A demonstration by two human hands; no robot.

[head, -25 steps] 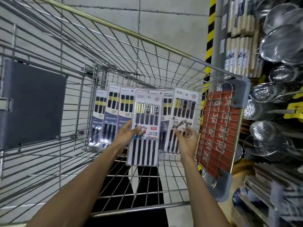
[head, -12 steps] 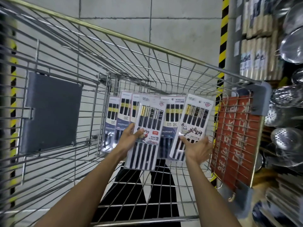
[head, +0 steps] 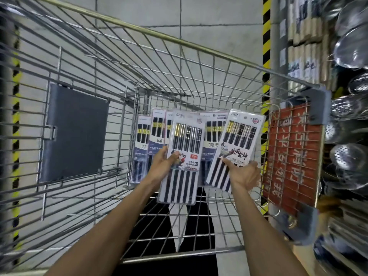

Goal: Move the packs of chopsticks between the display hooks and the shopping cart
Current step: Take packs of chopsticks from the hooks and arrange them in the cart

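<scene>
Steel wire fills most of what I see: the shopping cart (head: 179, 42) lies open below me, its mesh floor and sloping sides running away to the far end wall. To the right of the cart stands a display rack (head: 304, 26) hung with tan packs, and beside them shiny metal strainers (head: 352, 46). A black and yellow striped post (head: 266, 36) rises just left of that rack. On the cart's right wall hangs a red sign (head: 292, 156) with pale characters, seen through the wire. On the left wall sits a flat grey panel (head: 75, 134).

Inside the cart, a row of chopstick packs (head: 143, 140) stands upright against the far end, overlapping one another, dark sticks with gold bands showing through clear fronts.

In front of that row I hold two more. The left pack (head: 183, 156) stands nearly upright, its lower end over the cart floor. The right pack (head: 237, 144) tilts with its top to the right, near the red sign.

My left hand (head: 161, 168) grips its pack at the left edge, thumb curled over the printed front, fingers out of sight behind. My right hand (head: 243, 174) pinches the right pack low on its right side, thumb pressed on the front, fingers wrapped behind.
</scene>
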